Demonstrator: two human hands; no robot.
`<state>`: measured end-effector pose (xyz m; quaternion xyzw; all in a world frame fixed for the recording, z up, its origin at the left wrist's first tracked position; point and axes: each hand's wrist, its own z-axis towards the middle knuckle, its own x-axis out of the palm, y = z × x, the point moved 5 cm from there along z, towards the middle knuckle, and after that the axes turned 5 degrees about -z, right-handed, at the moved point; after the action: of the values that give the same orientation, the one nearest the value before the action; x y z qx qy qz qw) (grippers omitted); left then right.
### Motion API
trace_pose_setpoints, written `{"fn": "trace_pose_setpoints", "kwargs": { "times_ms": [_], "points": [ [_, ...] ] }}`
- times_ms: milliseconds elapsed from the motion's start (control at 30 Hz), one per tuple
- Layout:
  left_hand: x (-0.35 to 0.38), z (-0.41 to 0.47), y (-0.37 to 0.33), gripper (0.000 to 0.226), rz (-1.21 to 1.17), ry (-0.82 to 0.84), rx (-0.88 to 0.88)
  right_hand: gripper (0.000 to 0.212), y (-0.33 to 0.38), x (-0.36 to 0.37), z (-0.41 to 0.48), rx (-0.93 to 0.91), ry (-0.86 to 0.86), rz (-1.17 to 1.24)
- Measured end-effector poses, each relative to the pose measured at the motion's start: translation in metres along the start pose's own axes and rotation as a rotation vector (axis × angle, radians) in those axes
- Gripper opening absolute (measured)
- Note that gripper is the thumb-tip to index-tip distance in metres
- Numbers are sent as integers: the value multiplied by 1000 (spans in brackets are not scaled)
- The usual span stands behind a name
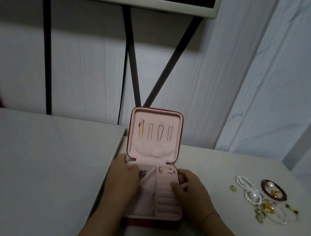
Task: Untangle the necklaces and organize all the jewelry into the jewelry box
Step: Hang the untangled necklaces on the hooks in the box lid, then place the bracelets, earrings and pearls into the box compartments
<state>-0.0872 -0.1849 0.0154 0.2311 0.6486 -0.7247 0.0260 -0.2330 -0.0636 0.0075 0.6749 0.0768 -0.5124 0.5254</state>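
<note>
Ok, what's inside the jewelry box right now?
Four chains hang in the lid; a silvery piece and a small earring-like piece lie in the pink tray. The left hand and right hand cover its sides, so anything there is hidden.

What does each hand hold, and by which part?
Right hand: the jewelry box, by the tray's right rim. Left hand: fingers at a small silvery piece inside; grip cannot be told.

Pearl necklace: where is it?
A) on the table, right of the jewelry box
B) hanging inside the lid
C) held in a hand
A: the pearl necklace lies on the table, right of the jewelry box, beside other loose jewelry.
</note>
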Motion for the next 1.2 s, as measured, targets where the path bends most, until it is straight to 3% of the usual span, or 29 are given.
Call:
{"fn": "trace_pose_setpoints", "kwargs": {
  "times_ms": [133,267,433,600,900,1200],
  "points": [
    [-7,-25,5,24,-47,114,36,29,0,2,-8,13,-18,-22],
    [-9,-37,9,43,-207,105,24,28,-2,0,-11,22,-38,-46],
    [6,-46,11,47,-255,132,19,27,-14,-9,-16,53,-72,-25],
    [33,-54,6,41,-209,202,33,27,-39,-28,-24,101,-127,3],
    [93,-68,5,54,-130,235,24,26,-79,-67,-30,136,-157,-28],
    [95,-83,-17,50,-111,253,71,25,-87,-80,-30,89,-137,-46]
  ]
}}
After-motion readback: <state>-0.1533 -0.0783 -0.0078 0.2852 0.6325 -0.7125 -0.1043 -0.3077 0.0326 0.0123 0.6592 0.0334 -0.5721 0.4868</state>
